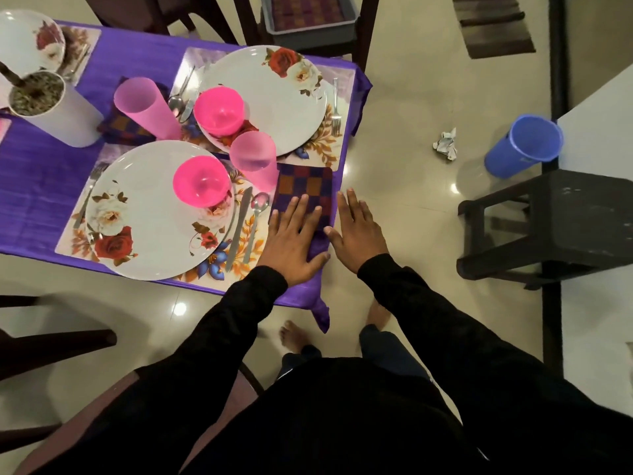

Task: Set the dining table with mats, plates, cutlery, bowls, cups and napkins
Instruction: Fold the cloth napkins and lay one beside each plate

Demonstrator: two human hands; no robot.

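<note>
While the left hand presses flat on the checked napkin, the right hand hovers spread beside the pink cup.

Long black sleeves to the wrists, black top, dark blue trousers, bare feet

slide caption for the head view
Left hand flat on checked napkin beside near plate; right hand open alongside.
</note>
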